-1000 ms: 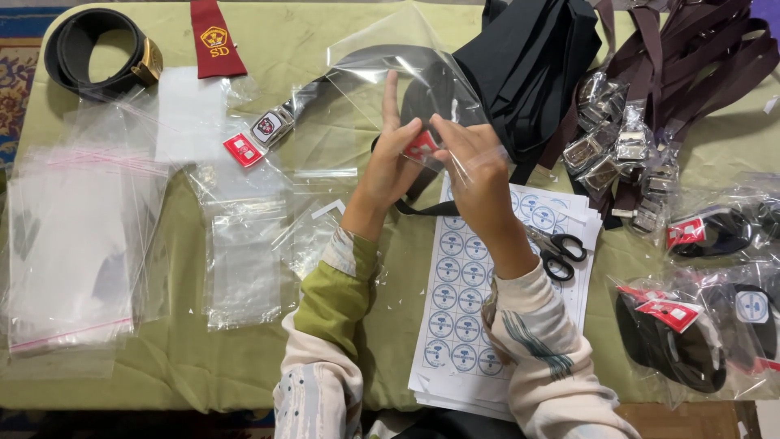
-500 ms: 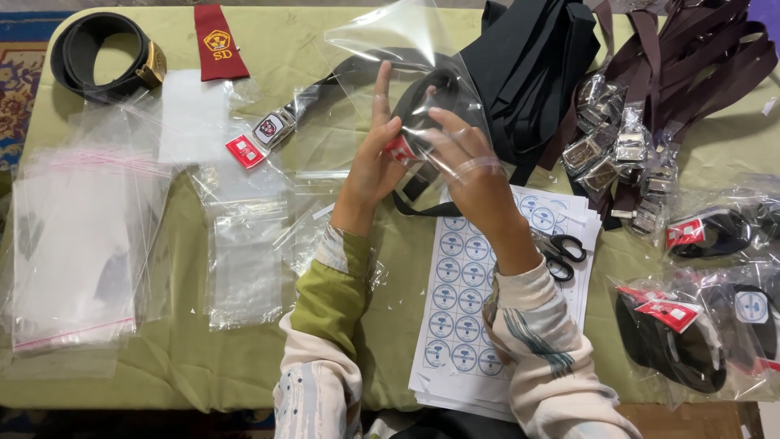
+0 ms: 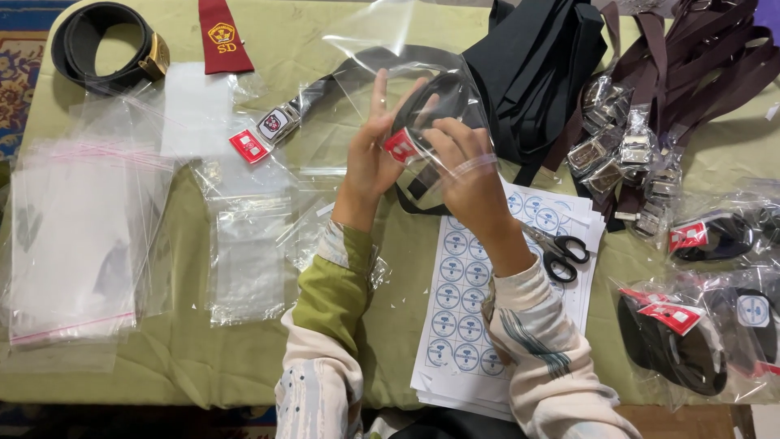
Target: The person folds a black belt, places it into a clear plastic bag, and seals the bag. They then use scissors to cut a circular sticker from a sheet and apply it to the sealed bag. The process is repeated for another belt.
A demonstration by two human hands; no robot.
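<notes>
While the left hand (image 3: 375,154) gripped the clear bag (image 3: 422,89) to keep it steady, the right hand (image 3: 463,167) pinched the coiled black belt (image 3: 443,97) inside. Spare bags (image 3: 73,236) lay close by so they were easy to grab.

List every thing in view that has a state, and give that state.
Left hand: holding the bag, fingers spread.
Right hand: gripping the bag.
Bag: clear, a coiled black belt inside.
Scissors: shut, lying on the sticker sheets.
Belt: coiled, unbagged.
Packed belts: bagged.
</notes>
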